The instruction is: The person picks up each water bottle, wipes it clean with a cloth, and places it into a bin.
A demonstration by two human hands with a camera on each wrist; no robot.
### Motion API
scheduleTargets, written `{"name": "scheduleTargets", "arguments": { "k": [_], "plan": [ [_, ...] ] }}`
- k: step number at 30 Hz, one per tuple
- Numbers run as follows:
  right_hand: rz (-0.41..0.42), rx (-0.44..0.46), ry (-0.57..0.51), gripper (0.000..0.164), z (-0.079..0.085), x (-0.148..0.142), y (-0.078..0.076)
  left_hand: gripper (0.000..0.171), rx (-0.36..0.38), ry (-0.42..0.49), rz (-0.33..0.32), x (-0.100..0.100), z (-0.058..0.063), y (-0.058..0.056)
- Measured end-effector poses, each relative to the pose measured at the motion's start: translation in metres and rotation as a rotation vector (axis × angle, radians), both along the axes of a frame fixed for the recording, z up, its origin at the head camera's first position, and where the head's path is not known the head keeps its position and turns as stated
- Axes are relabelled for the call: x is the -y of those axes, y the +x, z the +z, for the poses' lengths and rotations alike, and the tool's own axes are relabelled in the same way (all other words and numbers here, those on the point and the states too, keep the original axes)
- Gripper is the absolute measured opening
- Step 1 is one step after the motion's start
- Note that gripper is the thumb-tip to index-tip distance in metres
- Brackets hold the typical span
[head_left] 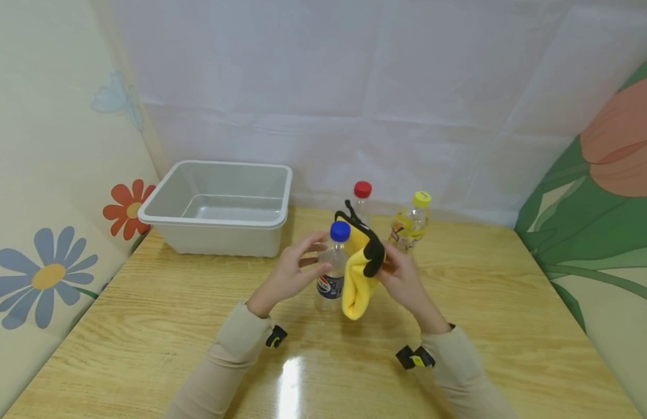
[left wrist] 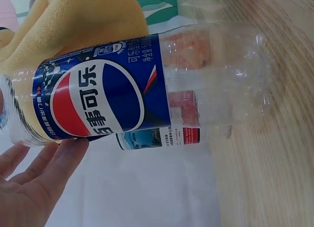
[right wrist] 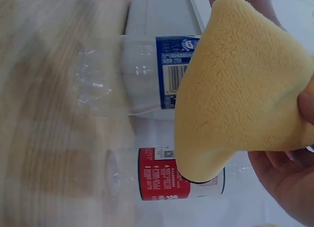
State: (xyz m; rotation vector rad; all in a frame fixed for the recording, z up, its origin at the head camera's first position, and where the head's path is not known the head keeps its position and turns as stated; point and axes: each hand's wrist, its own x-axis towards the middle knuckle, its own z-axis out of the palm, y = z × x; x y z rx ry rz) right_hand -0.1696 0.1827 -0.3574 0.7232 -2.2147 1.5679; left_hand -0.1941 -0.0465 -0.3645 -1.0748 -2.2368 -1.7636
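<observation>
My left hand [head_left: 294,269] holds a clear plastic Pepsi bottle [head_left: 331,286] by its upper part, thumb on the near side and fingers reaching behind. The bottle is upright, with a blue cap and a blue label; in the left wrist view its see-through base [left wrist: 240,75] is close to the tabletop. A yellow plush cloth [head_left: 357,291] with black edging hangs from my right hand [head_left: 402,278], which grips it just right of the bottle. In the right wrist view the folded cloth [right wrist: 240,89] covers part of the bottle's label.
Behind the cloth stands a red-capped bottle [head_left: 362,191], partly hidden. A yellow-capped bottle [head_left: 409,224] is to its right, beyond my right hand. A grey plastic bin [head_left: 226,240] sits at the back left of the wooden table [head_left: 161,326], before a white cloth backdrop [head_left: 323,87].
</observation>
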Motion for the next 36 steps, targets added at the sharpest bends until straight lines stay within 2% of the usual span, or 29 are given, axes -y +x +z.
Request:
{"name": "scheduleTargets", "arguments": {
  "k": [7, 10, 17, 28, 31, 36],
  "plan": [
    [-0.043, 0.097, -0.050, 0.036, -0.014, 0.002, 0.004, 0.055, -0.036, -0.047, 0.030, 0.001, 0.000, 0.001],
    [-0.041, 0.100, -0.067, 0.037, -0.020, 0.003, 0.004, 0.056, -0.045, -0.052, 0.034, 0.001, -0.001, 0.001],
    [-0.018, 0.107, -0.100, 0.040, -0.033, 0.005, 0.004, 0.057, 0.017, -0.044, 0.036, -0.001, -0.001, 0.002],
    [-0.017, 0.170, -0.052, 0.042, -0.050, 0.006, 0.005, 0.056, 0.010, -0.030, 0.033, -0.002, -0.001, 0.003],
    [-0.028, 0.182, -0.019, 0.043, -0.053, 0.005, 0.006, 0.056, 0.000, -0.038, 0.052, -0.004, -0.001, 0.005],
    [-0.049, 0.203, 0.017, 0.045, -0.055, 0.005, 0.007, 0.061, -0.017, -0.090, 0.120, -0.008, 0.000, 0.009]
  ]
}}
